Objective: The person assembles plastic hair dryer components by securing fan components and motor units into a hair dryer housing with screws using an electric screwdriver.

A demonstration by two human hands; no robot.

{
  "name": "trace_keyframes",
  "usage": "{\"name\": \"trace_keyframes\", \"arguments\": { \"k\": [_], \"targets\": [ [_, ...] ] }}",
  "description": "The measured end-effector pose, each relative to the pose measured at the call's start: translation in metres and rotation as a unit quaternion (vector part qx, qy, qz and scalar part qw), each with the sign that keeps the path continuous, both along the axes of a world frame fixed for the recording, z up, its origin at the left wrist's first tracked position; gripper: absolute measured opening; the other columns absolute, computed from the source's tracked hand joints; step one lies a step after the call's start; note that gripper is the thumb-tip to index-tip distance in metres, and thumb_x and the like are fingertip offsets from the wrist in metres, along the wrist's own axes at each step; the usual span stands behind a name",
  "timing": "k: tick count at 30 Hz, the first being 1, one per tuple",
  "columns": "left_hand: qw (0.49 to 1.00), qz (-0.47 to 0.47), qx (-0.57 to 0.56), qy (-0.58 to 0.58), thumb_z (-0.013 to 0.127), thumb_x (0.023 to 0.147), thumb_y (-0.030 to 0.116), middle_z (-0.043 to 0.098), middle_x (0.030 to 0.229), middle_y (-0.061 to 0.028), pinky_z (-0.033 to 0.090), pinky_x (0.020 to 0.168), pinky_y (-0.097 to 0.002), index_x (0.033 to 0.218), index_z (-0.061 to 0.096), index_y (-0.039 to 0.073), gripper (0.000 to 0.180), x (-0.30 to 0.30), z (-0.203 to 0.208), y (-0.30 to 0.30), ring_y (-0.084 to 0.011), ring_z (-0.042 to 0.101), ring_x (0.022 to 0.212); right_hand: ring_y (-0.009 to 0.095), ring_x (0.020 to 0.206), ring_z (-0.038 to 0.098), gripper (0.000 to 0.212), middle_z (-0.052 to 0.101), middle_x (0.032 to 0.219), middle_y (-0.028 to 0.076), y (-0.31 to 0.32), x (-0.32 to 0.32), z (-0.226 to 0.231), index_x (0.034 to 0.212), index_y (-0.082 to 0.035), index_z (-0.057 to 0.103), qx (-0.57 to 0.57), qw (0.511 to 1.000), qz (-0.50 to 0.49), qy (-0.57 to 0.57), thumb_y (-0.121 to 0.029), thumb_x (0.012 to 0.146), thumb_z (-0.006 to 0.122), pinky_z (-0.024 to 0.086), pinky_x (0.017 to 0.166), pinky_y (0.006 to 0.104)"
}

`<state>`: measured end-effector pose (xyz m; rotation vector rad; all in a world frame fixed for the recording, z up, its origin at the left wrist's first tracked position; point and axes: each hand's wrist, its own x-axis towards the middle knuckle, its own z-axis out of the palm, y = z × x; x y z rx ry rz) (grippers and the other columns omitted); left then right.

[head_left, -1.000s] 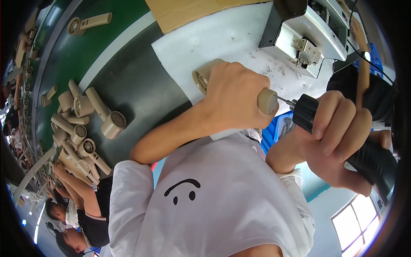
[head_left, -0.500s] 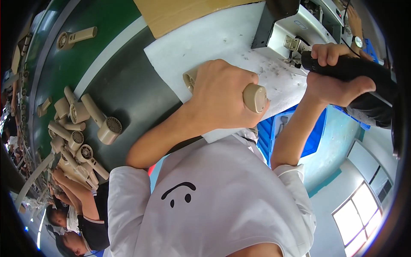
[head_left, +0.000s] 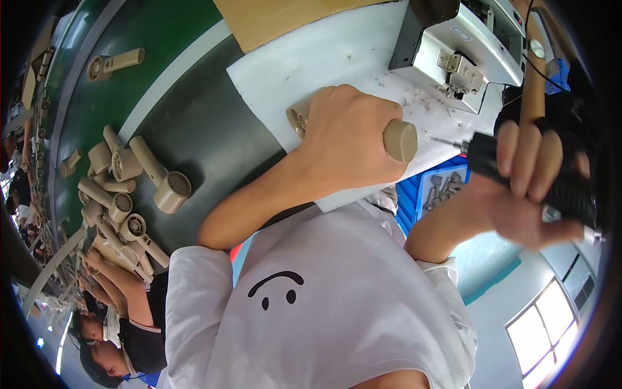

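Note:
My left hand (head_left: 353, 139) is wrapped round a beige handheld fan (head_left: 402, 142). The flat end of the fan's handle pokes out at the thumb side, and part of its round head shows beyond the knuckles; the middle is hidden by my fingers. In my right hand (head_left: 528, 188) is a black electric screwdriver (head_left: 489, 155), gripped with the fingers over it and the thumb stretched out, slightly blurred. Its thin bit points left at the handle's end, with a small gap between them. A silver screw feeder (head_left: 457, 71) stands just beyond the screwdriver.
Several beige fans (head_left: 116, 204) lie piled at the left, one more fan (head_left: 115, 63) on the green belt (head_left: 162, 39). White foam sheet (head_left: 278, 78) covers the bench, dotted with tiny screws. Blue bins (head_left: 411, 194) stand below right. Co-workers (head_left: 123, 343) sit at left; another arm (head_left: 534, 84) shows top right.
My right hand has drawn the screwdriver back from the screw feeder and turned it, so its bit now faces the fan handle. My left hand keeps its hold on the fan.

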<state>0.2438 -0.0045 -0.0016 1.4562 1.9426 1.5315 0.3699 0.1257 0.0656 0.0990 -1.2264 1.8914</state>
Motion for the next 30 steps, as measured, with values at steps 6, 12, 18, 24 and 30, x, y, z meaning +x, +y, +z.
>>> {"name": "trace_keyframes", "arguments": {
  "k": [6, 12, 18, 24, 30],
  "targets": [
    [0.999, -0.011, -0.031, -0.021, 0.070, 0.059, 0.005, 0.043, 0.045, -0.0097, 0.032, 0.038, -0.0297, 0.049, 0.044, 0.006, 0.028, -0.001, -0.003, -0.001, -0.0276, 0.040, 0.038, 0.006, 0.057, 0.048, 0.056, 0.049, 0.067, -0.005, -0.024, -0.003, 0.012, 0.113, -0.010, 0.053, -0.005, 0.999, 0.011, 0.038, -0.053, 0.080, 0.066, 0.037, 0.056, 0.0225],
    [0.999, -0.012, -0.047, -0.016, 0.071, 0.058, 0.007, 0.045, 0.045, -0.0098, 0.033, 0.038, -0.0304, 0.049, 0.048, 0.006, 0.024, 0.001, -0.001, -0.002, -0.0285, 0.042, 0.039, 0.005, 0.056, 0.049, 0.058, 0.050, 0.066, -0.005, -0.030, -0.005, 0.007, 0.117, -0.012, 0.052, 0.020, 1.000, -0.001, 0.001, -0.054, 0.080, 0.065, 0.038, 0.055, 0.0216],
    [0.994, -0.006, -0.112, -0.011, 0.066, 0.050, 0.014, 0.049, 0.045, -0.0111, 0.038, 0.043, -0.0393, 0.047, 0.053, 0.006, 0.015, 0.000, -0.001, -0.001, -0.0337, 0.050, 0.042, 0.006, 0.055, 0.049, 0.060, 0.051, 0.067, -0.005, -0.030, -0.014, 0.003, 0.119, -0.014, 0.053, 0.044, 0.999, 0.021, -0.018, -0.061, 0.081, 0.060, 0.038, 0.054, 0.0216],
    [0.987, -0.023, -0.159, -0.007, 0.066, 0.051, 0.015, 0.054, 0.049, -0.0135, 0.042, 0.045, -0.0393, 0.051, 0.058, 0.006, 0.013, -0.007, 0.012, -0.002, -0.0346, 0.056, 0.048, 0.006, 0.055, 0.048, 0.066, 0.051, 0.069, -0.005, -0.023, -0.016, 0.004, 0.125, -0.014, 0.048, 0.079, 0.995, 0.061, 0.009, -0.064, 0.082, 0.057, 0.037, 0.053, 0.0217],
    [0.888, 0.304, -0.305, 0.160, 0.061, 0.063, 0.016, 0.064, 0.070, -0.0239, 0.054, 0.066, -0.0445, 0.071, 0.069, 0.000, 0.020, -0.125, 0.033, 0.000, -0.0404, 0.065, 0.070, 0.009, 0.052, 0.040, 0.063, 0.042, 0.066, -0.001, -0.008, 0.013, 0.006, 0.129, -0.012, 0.040, 0.046, 0.996, -0.048, 0.064, -0.060, 0.090, 0.047, 0.035, 0.053, 0.0234]
  ]
}}
